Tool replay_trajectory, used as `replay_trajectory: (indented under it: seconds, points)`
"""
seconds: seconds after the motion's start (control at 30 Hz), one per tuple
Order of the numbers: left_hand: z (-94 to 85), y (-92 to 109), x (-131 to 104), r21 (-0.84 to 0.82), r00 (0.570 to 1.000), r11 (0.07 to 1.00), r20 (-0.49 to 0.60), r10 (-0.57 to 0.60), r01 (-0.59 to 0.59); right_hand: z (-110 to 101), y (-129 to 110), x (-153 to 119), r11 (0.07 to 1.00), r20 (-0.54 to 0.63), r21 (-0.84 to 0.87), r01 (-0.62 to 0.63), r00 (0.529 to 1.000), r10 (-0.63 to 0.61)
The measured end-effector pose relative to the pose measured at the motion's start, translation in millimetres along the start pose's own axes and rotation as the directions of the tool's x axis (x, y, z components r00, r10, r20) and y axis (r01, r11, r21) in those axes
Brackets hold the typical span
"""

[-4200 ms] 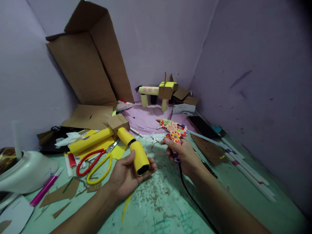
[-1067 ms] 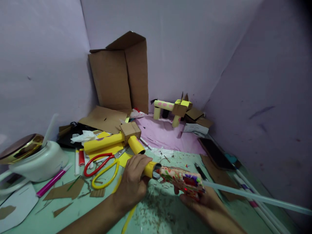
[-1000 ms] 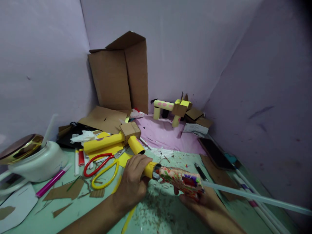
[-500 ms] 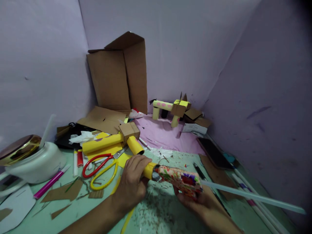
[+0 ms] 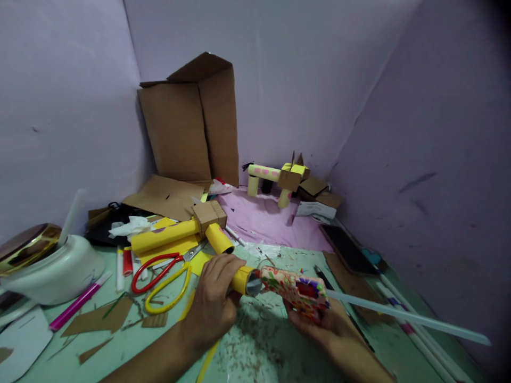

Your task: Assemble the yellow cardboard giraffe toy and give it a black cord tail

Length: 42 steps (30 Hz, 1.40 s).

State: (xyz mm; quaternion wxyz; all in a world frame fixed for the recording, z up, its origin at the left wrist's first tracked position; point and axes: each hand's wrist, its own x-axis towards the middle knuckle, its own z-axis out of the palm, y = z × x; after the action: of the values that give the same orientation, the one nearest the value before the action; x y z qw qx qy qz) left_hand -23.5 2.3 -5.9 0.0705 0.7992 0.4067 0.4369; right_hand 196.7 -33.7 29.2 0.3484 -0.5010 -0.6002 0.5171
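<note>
Grip the yellow paper tube (image 5: 240, 279) firmly in your left hand (image 5: 213, 298) while your right hand (image 5: 319, 324), grasping the floral-patterned glue gun (image 5: 297, 288), keeps its nozzle at the rim.

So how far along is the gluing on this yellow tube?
Done: a paper animal stands at the back. In hand: left hand grips the yellow tube; right hand holds the glue gun at its open end. Left: attaching it; other yellow tubes lie beside.

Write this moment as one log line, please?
left hand: grips yellow tube | right hand: holds glue gun | nozzle at tube's open end | scissors lie left of hands
</note>
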Motion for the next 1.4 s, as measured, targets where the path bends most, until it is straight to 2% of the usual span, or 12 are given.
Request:
replay_trajectory:
  seconds: [0.2, 0.43, 0.73, 1.4]
  points:
    - [-0.5, 0.9, -0.6, 0.002, 1.000, 1.000, -0.011, -0.010, 0.010, -0.7, 5.7, 0.0, 0.999, -0.066, -0.021, -0.034, 0.997, 0.032]
    - [0.3, -0.8, -2.2, 0.014, 0.999, 1.000, -0.043, -0.005, 0.005, 2.3, 6.4, -1.1, 1.000, -0.164, 0.012, 0.005, 0.986, -0.003]
    - [0.4, -3.1, -0.4, 0.001, 0.999, 1.000, -0.049, -0.016, 0.017, -2.3, 3.0, 0.6, 0.999, -0.096, -0.035, -0.009, 0.995, 0.005]
    - [1.0, -8.9, -0.4, -0.021, 0.993, 0.999, -0.111, -0.040, 0.038, -3.0, -0.1, 1.7, 1.000, -0.107, -0.002, -0.002, 0.994, 0.002]
